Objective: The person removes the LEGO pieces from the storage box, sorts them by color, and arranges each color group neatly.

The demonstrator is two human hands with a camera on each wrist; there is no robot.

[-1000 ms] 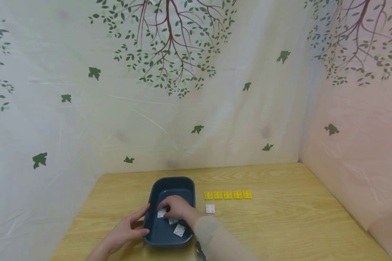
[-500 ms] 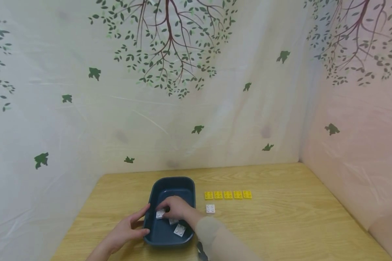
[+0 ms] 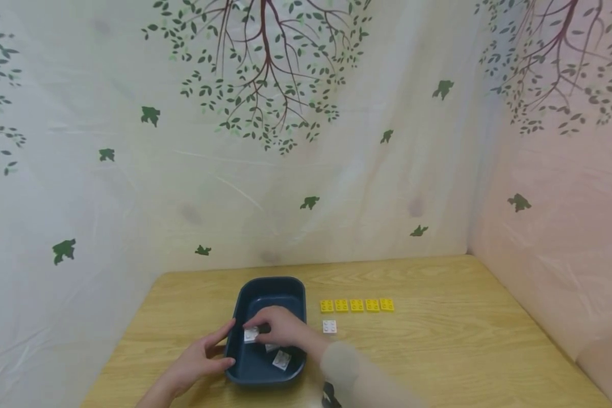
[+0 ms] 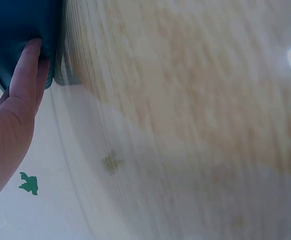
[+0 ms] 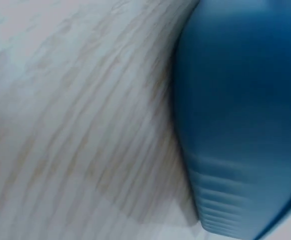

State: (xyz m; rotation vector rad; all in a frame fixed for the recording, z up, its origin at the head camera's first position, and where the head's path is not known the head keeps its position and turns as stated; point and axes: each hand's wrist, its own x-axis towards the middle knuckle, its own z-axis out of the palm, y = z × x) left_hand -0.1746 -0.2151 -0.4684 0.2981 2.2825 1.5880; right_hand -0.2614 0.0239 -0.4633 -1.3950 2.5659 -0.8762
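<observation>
A dark blue tray [image 3: 269,377] stands on the table, with white toy bricks inside. My left hand [image 3: 196,362] lies against its left side, thumb and fingers spread and nearly straight; the left wrist view has these fingers on the tray's outer wall. My right hand [image 3: 280,327] reaches over the right rim and pinches a white brick [image 3: 251,335] between thumb and fingertips, low in the tray. Another white brick [image 3: 272,347] is partly hidden under this hand, and a third white brick [image 3: 282,360] lies turned at an angle nearer the front. In the right wrist view the tray wall [image 5: 235,125] hides the fingers.
Right of the tray, a row of several yellow bricks [image 3: 357,305] lies on the wooden table [image 3: 438,340]. Just below the row's left end sits a single white brick [image 3: 329,326]. A pale printed curtain [image 3: 265,226] rises behind the table and along its sides.
The white brick at my right fingertips has shifted slightly left within the tray. My right wrist and sleeve have moved a little to the right. The left hand stays against the tray.
</observation>
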